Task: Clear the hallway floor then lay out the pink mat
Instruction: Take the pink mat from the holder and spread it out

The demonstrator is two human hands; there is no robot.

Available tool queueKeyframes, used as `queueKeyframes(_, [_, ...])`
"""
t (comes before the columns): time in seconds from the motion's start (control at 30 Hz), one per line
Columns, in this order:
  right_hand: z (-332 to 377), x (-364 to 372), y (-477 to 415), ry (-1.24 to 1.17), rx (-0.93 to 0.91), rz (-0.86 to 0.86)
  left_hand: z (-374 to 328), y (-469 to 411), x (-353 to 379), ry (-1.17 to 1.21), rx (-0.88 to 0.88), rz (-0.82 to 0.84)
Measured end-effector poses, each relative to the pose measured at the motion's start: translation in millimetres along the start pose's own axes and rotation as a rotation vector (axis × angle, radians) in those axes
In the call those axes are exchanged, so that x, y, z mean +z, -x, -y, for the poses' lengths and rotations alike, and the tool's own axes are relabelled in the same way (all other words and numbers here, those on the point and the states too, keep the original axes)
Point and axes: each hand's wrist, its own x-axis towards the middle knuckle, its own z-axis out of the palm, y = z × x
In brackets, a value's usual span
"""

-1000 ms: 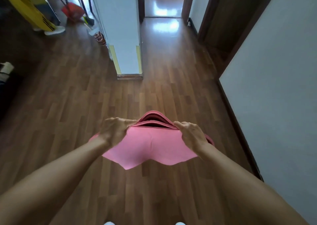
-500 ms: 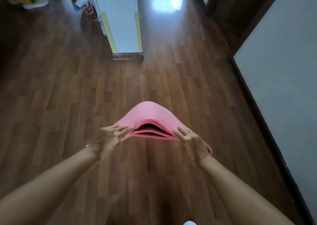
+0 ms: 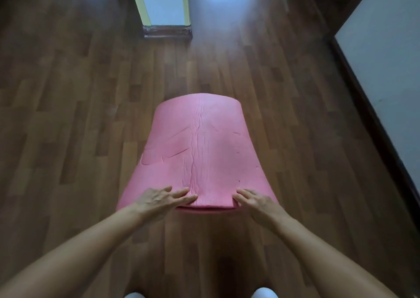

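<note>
The pink mat [image 3: 204, 143] is folded in layers and stretches away from me over the wooden hallway floor [image 3: 79, 115]. A wrinkled crease runs down its middle. Both my hands are at its near edge, where the layers show. My left hand [image 3: 162, 201] has its fingers laid on top of the near left part. My right hand [image 3: 254, 201] holds the near right part the same way. Whether the far end rests on the floor, I cannot tell.
A white wall end with yellow corner strips and a dark baseboard [image 3: 167, 30] stands ahead on the floor. A white wall [image 3: 386, 59] with a dark skirting runs along the right. The tips of my white shoes [image 3: 263, 293] show at the bottom edge.
The mat has swung from hanging bunched below my hands to lying spread forward and low over the floor. My head has tilted down and my hands have dropped.
</note>
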Motion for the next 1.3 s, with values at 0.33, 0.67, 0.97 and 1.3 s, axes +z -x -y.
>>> queueKeyframes(0.33, [-6.1, 165.3, -68.1, 0.102, -0.150, 0.088, 8.0, -36.6, 156.3, -0.035, 0.031, 0.138])
queueKeyframes(0.67, [-20.0, 212.7, -128.1, -0.014, 0.011, -0.166, 33.8, -96.9, 199.7, -0.091, 0.018, -0.325])
queueKeyframes(0.97, [-28.1, 215.0, -178.8, -0.136, 0.434, 0.133, 55.4, -140.2, 218.9, 0.125, -0.214, 0.114])
queueKeyframes(1.3, [22.8, 234.7, -212.4, -0.091, 0.389, 0.169, 103.6, -93.4, 254.3, 0.183, -0.222, 0.051])
